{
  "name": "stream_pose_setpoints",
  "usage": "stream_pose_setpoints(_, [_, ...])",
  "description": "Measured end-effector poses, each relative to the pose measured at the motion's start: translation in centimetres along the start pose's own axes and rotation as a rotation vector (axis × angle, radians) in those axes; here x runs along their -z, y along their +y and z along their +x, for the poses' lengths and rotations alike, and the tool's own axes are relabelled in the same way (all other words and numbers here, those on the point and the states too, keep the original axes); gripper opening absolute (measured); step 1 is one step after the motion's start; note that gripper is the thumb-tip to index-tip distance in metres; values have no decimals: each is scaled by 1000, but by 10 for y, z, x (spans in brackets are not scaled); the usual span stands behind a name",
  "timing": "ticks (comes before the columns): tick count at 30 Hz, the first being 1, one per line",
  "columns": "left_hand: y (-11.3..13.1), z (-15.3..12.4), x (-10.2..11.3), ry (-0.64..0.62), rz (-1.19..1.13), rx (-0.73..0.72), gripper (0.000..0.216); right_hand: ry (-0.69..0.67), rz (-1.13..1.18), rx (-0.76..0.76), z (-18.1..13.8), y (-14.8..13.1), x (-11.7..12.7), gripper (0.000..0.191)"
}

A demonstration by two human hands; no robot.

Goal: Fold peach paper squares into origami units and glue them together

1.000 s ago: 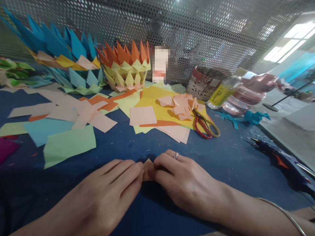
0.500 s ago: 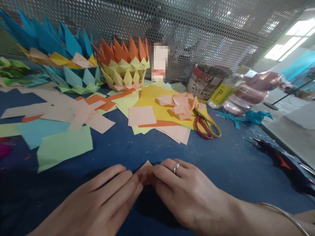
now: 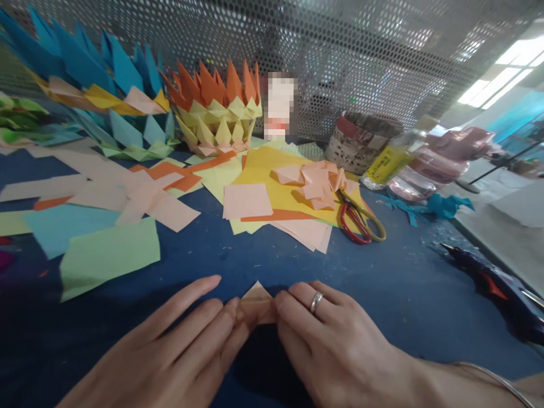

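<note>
A small peach paper (image 3: 258,303), folded with a pointed top, is pinched between my two hands just above the blue tabletop (image 3: 204,249). My left hand (image 3: 182,334) grips its left corner with the fingertips, one finger stretched away from the rest. On the other corner, my right hand (image 3: 335,334), with a silver ring, has thumb and fingers closed. The paper's outer corners are hidden by my fingers. Beyond my hands lies a stack of square peach sheets (image 3: 247,200). Folded peach pieces (image 3: 317,184) rest on a yellow sheet (image 3: 272,161), beside scissors (image 3: 361,218) with red and yellow handles.
A glue gun (image 3: 493,283) lies at the right edge. Behind it stand a bottle with a yellow label (image 3: 391,158) and a round container (image 3: 361,141). Folded-paper crowns, one orange and yellow (image 3: 216,113), line the back left. Loose green paper (image 3: 113,255) lies at left.
My hands have moved slightly apart, showing more of the folded peach paper between them. One left finger has lifted away from the others.
</note>
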State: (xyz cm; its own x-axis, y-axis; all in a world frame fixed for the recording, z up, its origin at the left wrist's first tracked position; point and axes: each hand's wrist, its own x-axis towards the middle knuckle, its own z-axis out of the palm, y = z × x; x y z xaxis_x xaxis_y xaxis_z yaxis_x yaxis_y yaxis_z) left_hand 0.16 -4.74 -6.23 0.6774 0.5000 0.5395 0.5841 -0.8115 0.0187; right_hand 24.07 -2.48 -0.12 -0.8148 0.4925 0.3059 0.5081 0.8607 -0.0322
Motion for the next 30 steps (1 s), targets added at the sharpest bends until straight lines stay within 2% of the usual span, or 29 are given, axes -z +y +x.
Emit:
stream_pose_setpoints(5, [2, -8, 0, 32, 5, 33, 42, 10, -19, 4, -1, -1, 2, 37])
stream_pose_setpoints(11, [0, -1, 4, 79, -46, 57, 37, 73, -89, -21, 1, 5, -1, 39])
stream_pose_setpoints(15, [-3, 3, 8, 20, -25, 18, 42, 120, 85, -169, 4, 21, 0, 31])
stream_pose_setpoints(18, [-5, 9, 9, 48, -35, 8, 45, 49, 255, -337, 10, 25, 2, 24])
stream_pose_setpoints(21, [-9, 17, 13, 76, -89, 26, 46, -51, 294, -430, 15, 20, 3, 9])
stream_pose_setpoints(25, [-19, 25, 22, 71, -206, 27, 44, -98, 327, -491, 17, 12, 1, 30])
stream_pose_setpoints(30, [-35, 26, 21, 147, -211, 204, 40, -91, 431, -530, 16, 10, 1, 25])
